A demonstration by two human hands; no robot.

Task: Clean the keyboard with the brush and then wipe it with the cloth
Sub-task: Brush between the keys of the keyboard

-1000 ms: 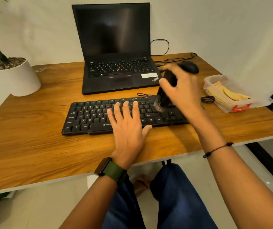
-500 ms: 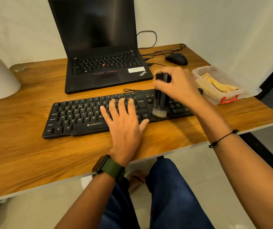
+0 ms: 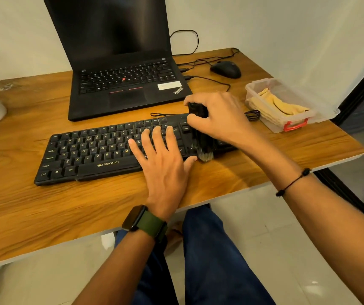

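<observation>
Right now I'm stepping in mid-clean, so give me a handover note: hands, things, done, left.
Left hand: flat, open, steadying the keyboard.
Right hand: grips the brush, upright, bristles at the keyboard's near edge, right part.
Cloth: untouched in the clear box, right of the keyboard.
Done: brushing under way; how much is covered can't be told.
Left: finish brushing, then wipe with the cloth.

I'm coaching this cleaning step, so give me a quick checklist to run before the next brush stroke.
1. Right hand grips the black brush: ok.
2. Bristles at the black Zebronics keyboard's front edge: ok.
3. Left hand rests flat on the keys, steadying: ok.
4. Yellow cloth in the clear plastic box for wiping: ok.
5. Dust cleared from the keys: cannot tell.
</observation>
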